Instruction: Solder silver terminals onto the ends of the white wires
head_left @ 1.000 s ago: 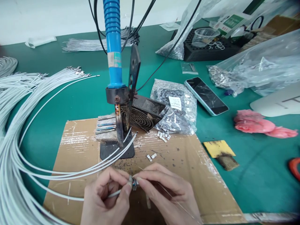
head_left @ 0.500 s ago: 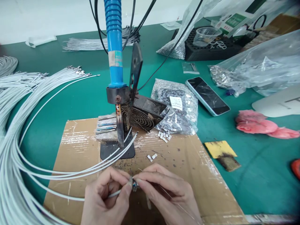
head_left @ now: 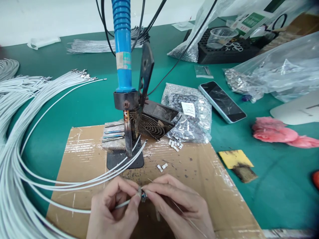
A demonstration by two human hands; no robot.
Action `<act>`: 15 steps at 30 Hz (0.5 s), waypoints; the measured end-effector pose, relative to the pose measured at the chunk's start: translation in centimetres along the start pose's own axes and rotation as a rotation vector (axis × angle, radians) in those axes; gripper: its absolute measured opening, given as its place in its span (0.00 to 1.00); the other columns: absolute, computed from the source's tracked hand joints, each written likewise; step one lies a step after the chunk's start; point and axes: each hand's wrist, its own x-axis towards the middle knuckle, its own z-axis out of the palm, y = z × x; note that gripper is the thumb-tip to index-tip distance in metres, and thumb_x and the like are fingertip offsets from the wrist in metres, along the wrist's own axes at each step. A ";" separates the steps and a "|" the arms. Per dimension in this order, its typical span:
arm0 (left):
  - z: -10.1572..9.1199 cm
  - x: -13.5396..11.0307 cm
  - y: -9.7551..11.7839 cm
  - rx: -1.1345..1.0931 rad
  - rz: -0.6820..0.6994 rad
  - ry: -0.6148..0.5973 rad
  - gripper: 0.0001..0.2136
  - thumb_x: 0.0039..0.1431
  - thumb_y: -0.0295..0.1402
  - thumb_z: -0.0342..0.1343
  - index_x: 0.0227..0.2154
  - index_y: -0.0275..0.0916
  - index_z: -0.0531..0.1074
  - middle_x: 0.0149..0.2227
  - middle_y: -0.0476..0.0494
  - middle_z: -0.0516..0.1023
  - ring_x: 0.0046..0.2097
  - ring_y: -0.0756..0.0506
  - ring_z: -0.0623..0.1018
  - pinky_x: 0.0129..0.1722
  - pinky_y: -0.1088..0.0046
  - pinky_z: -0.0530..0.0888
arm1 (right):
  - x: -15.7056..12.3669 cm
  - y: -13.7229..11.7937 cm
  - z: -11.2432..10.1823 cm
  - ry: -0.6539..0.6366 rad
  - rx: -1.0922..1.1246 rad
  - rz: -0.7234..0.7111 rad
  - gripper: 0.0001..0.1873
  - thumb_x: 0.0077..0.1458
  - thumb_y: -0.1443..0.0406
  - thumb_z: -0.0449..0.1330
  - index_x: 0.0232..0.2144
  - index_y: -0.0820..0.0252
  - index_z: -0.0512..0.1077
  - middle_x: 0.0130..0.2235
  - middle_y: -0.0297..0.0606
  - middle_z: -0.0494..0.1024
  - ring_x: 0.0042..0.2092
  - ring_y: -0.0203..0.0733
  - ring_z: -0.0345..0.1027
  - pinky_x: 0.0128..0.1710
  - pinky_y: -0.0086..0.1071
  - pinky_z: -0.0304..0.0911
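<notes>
My left hand is closed in a pinch around the end of a white cable. At that end, between both hands, sits a small shiny metal connector with a bit of blue on it. My right hand pinches the connector from the other side, thumb against forefinger. A thin solder-like wire passes through the right hand's fingers. The fingertips partly cover the connector, so its exact fit on the cable is hidden. Ahead of the hands stands a blue-handled soldering iron, tip down in a metal holder.
Several loose white cables curve in from the bundle at left. Small metal pieces lie on the cardboard. A small fan, a bag of parts, a phone and a yellow sponge surround the work spot.
Both hands hold nearly the same pose, still meeting at the connector. The view has shifted very slightly, and nothing has been let go.
</notes>
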 end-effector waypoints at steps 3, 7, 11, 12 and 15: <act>0.0 0.1 0.0 -0.026 0.009 -0.005 0.07 0.42 0.24 0.69 0.18 0.39 0.76 0.25 0.51 0.81 0.23 0.56 0.74 0.24 0.88 0.69 | -0.2 0.3 0.1 0.048 -0.052 -0.072 0.11 0.59 0.68 0.67 0.38 0.44 0.86 0.32 0.33 0.80 0.30 0.35 0.73 0.29 0.23 0.67; 0.1 0.5 0.2 0.020 0.002 0.032 0.06 0.42 0.25 0.69 0.19 0.39 0.77 0.28 0.50 0.82 0.23 0.56 0.73 0.23 0.89 0.68 | -0.5 0.5 0.3 0.130 -0.122 -0.127 0.16 0.71 0.58 0.55 0.48 0.46 0.83 0.35 0.34 0.77 0.30 0.36 0.70 0.31 0.25 0.68; 0.0 1.0 0.5 0.064 0.025 0.068 0.06 0.43 0.27 0.68 0.20 0.39 0.76 0.29 0.49 0.81 0.23 0.55 0.72 0.24 0.87 0.70 | -0.5 0.6 0.1 0.215 -0.215 -0.064 0.13 0.72 0.58 0.52 0.51 0.49 0.73 0.33 0.32 0.78 0.30 0.37 0.69 0.34 0.27 0.67; 0.0 1.2 0.6 0.072 0.037 0.072 0.06 0.43 0.27 0.68 0.20 0.39 0.75 0.29 0.49 0.81 0.23 0.55 0.71 0.24 0.86 0.70 | -0.4 0.5 0.0 0.222 -0.261 -0.063 0.10 0.72 0.58 0.52 0.46 0.50 0.72 0.32 0.32 0.77 0.30 0.38 0.69 0.33 0.28 0.66; -0.1 1.6 0.9 0.101 0.067 0.080 0.06 0.44 0.27 0.68 0.20 0.39 0.75 0.29 0.49 0.80 0.22 0.55 0.68 0.21 0.85 0.67 | 0.3 0.2 -0.4 0.129 -0.384 -0.145 0.15 0.70 0.61 0.52 0.29 0.53 0.64 0.27 0.30 0.67 0.27 0.38 0.63 0.28 0.28 0.62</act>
